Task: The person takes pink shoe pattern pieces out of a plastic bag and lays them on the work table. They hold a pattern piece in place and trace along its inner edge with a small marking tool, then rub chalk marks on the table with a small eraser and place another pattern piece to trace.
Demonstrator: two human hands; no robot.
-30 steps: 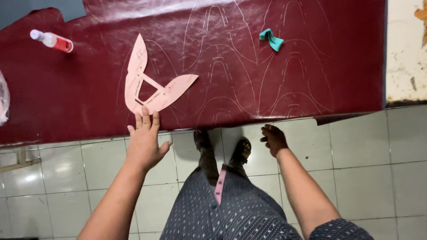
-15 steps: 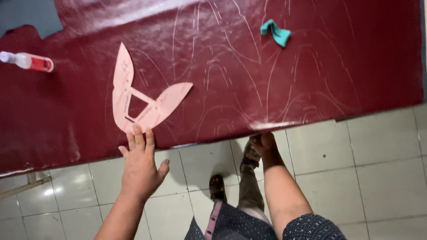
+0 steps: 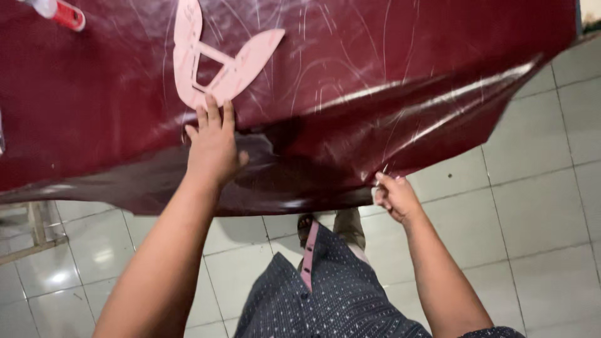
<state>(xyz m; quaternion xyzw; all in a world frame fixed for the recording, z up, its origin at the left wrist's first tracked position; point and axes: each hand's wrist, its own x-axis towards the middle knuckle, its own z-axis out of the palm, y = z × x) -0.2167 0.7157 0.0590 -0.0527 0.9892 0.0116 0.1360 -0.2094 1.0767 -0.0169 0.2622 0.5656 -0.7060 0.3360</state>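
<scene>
A large sheet of glossy dark red synthetic leather, marked all over with thin chalk-like outlines, is spread on the table and hangs over its near edge toward the white tiled floor. Its overhanging edge is pinched in the right hand, whose grip is closed on the hem and holds it lifted, so that a long shining fold runs up and away from the grip toward the far right corner. The left hand is laid flat and open on the sheet, nothing being clasped; its fingertips touch the lower point of a pale pink, stiff, flat cut-out pattern with two long leaf-shaped wings and a window cut in its middle, which lies just beyond that hand. Far to the left of the left grip a small white bottle with a red band lies on the sheet.

The sheet is judged to be soft, limp and fairly heavy for its thinness: it sags and creases wherever it is not supported. The glossy face is probably slick, so a pinch at the very hem with thumb against fingers is thought the surest hold, while flat pressure from above is likely enough to pin the light, rigid pattern in place.
</scene>
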